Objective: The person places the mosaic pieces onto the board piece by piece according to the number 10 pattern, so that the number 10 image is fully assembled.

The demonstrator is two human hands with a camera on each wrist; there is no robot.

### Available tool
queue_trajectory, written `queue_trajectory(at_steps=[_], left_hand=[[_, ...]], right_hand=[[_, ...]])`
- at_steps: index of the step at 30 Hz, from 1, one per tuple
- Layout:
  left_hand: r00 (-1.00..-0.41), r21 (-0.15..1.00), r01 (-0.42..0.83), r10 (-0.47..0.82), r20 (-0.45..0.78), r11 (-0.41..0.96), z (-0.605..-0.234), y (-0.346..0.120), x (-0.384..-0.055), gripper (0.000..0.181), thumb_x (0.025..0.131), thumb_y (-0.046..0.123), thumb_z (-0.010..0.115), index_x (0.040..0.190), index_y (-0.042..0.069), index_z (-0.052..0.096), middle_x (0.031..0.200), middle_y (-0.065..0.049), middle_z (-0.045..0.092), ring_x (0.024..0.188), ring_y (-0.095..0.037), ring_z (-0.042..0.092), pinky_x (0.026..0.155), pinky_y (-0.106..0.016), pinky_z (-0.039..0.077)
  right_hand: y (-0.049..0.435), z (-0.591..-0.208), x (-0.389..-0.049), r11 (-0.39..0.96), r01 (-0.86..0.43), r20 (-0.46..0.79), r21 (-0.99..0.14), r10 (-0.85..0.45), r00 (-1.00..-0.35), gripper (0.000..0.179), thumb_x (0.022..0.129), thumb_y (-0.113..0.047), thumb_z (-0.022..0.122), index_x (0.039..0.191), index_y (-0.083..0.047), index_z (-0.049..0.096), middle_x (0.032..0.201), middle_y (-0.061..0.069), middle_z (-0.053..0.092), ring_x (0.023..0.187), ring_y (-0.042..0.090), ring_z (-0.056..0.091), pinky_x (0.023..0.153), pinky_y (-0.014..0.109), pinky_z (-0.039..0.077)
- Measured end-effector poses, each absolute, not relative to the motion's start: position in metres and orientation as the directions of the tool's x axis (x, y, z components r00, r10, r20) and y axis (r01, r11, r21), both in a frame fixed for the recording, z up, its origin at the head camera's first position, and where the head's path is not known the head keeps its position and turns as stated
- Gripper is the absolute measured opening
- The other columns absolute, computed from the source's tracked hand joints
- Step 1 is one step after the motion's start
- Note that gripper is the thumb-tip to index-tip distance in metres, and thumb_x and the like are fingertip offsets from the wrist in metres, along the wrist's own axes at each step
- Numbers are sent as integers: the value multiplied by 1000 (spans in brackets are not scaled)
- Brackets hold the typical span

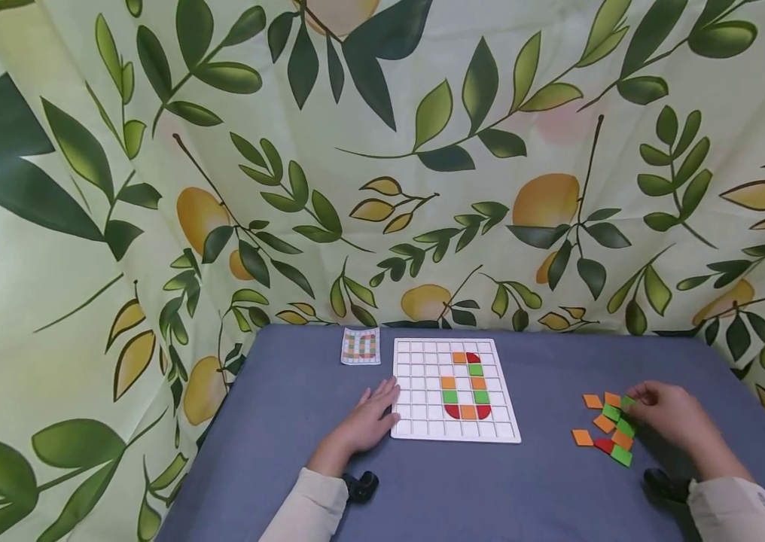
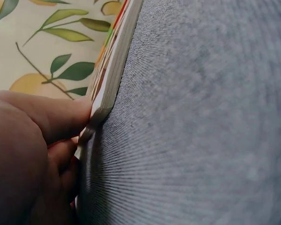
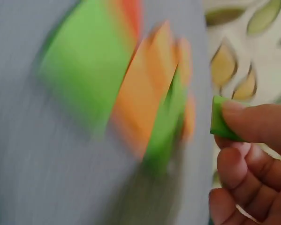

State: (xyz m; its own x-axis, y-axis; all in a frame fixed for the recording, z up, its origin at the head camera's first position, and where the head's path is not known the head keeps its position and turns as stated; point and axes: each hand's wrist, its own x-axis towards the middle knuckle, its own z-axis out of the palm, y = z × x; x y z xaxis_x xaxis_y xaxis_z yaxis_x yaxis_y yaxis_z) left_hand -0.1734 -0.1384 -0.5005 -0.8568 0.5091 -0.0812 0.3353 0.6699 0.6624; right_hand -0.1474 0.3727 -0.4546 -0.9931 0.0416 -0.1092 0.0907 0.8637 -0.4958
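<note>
A white gridded board lies on the table with several orange, green and red tiles in its squares, forming a U-like figure. Along its left edge rests my left hand; the left wrist view has the thumb touching the board's corner. Over at the right, my right hand pinches a green square tile between thumb and finger, held up off the table. Below it lies a loose pile of orange tiles, green tiles and a red tile, blurred in the right wrist view.
A small printed card with a coloured grid pattern lies beyond the board's left side. The blue-grey cloth covers the table. Leaf-and-fruit patterned fabric hangs behind and at both sides.
</note>
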Motion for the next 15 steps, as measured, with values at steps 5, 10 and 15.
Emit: queue_trajectory(at_steps=[5, 10, 15], left_hand=[[-859, 684, 332, 508, -65, 649, -499, -139, -175, 55, 104, 22, 48, 153, 4, 32, 164, -8, 20, 152, -28, 14, 124, -53, 7], [-859, 684, 348, 510, -41, 641, -502, -138, -174, 55, 103, 21, 49, 152, 2, 33, 163, -10, 21, 152, -31, 16, 123, -55, 8], [-872, 667, 334, 487, -49, 665, -504, -136, -172, 54, 103, 20, 49, 152, 3, 34, 163, -9, 23, 152, -28, 17, 123, -53, 7]], right_hand=[[314, -443, -177, 833, -47, 2, -551, -56, -998, 28, 89, -21, 71, 106, 2, 72, 91, 11, 72, 75, 16, 62, 60, 30, 50], [240, -444, -216, 791, -152, 27, -593, -170, -985, 14, 85, -15, 75, 95, -4, 75, 85, 4, 71, 73, 14, 58, 61, 29, 49], [180, -460, -247, 753, -178, -17, -633, -244, -970, 5, 85, -10, 76, 89, -8, 76, 84, 1, 71, 75, 15, 58, 66, 30, 50]])
